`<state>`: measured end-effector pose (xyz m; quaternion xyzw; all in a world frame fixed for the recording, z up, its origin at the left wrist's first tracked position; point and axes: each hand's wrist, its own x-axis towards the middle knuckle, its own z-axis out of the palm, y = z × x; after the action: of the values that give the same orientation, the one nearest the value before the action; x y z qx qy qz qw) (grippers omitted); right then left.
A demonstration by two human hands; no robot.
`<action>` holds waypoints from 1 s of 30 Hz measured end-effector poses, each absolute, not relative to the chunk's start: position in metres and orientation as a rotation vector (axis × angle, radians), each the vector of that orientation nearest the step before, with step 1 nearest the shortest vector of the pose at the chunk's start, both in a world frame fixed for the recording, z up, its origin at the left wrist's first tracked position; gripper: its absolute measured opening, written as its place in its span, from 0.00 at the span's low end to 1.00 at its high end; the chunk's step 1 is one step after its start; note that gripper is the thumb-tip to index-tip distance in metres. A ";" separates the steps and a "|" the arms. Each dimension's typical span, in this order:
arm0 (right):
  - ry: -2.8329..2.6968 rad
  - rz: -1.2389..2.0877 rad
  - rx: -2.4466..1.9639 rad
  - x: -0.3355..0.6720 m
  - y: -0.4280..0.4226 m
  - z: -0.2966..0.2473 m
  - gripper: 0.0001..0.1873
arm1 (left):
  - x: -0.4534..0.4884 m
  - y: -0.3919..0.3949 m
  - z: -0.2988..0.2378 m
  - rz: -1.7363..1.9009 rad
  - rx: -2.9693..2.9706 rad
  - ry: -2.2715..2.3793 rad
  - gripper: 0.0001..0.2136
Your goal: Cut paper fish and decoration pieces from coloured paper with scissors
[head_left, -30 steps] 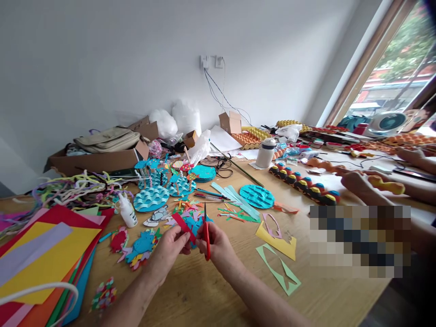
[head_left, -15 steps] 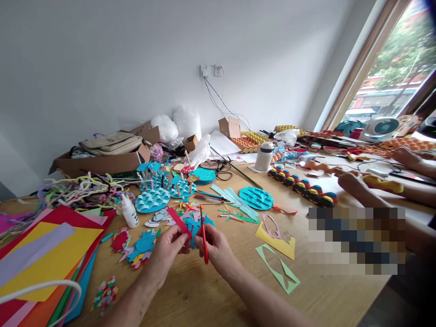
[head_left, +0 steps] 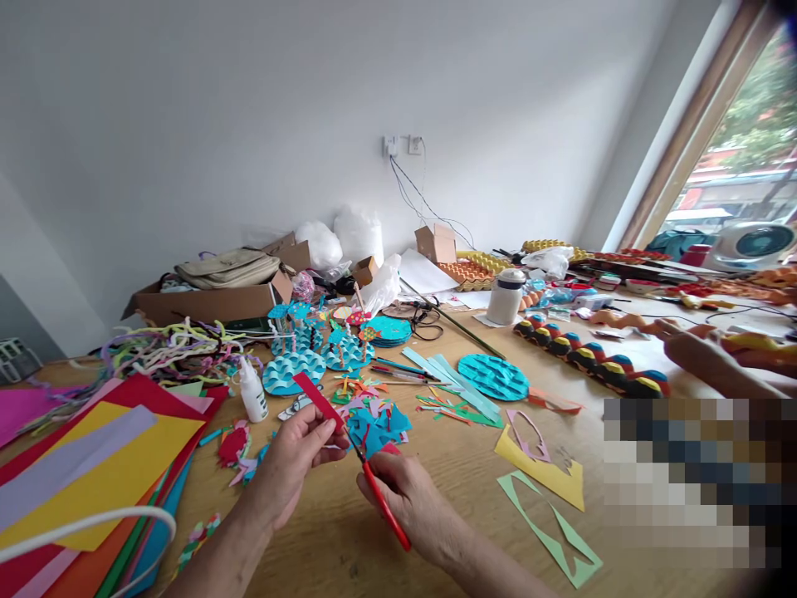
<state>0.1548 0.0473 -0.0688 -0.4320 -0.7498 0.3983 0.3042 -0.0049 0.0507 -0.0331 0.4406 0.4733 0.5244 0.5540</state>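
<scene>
Between thumb and fingers, my left hand [head_left: 303,453] pinches a red paper strip [head_left: 316,399] that points up and left. My right hand [head_left: 404,494] is closed round the red handles of a pair of scissors [head_left: 384,502], whose blades reach up to the strip's lower end by my left fingertips. A bit of red-pink paper shows just above my right hand. Beyond both hands lies a pile of blue paper scraps [head_left: 381,423]. A white glue bottle [head_left: 252,390] stands to the left of my left hand.
Coloured paper sheets [head_left: 75,465] fill the left. Behind are blue wavy discs [head_left: 292,371], pipe cleaners [head_left: 168,345] and a white jar [head_left: 505,297]. Cut paper offcuts [head_left: 548,473] lie at right. Another person's hand [head_left: 703,357] is near a painted egg-carton strip [head_left: 585,353].
The scissors have tilted, their tips now at the strip's lower end and handles lower right. My right hand has moved down a little. The view has shifted left.
</scene>
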 end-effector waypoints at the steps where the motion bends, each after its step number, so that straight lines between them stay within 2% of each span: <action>1: -1.990 1.054 -1.148 0.155 0.047 -0.069 0.15 | -0.004 0.050 -0.033 1.228 1.046 1.119 0.07; 18: -1.872 1.246 -1.149 0.152 0.044 -0.059 0.15 | -0.002 0.048 -0.037 1.129 1.079 1.049 0.05; 30: -1.899 1.206 -1.119 0.152 0.044 -0.062 0.15 | -0.004 0.049 -0.040 1.111 1.085 1.017 0.09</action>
<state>0.1516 0.0437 -0.0616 -0.4234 -0.7188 0.4564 0.3095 -0.0037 0.0486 -0.0402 0.4679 0.4384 0.4793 0.5993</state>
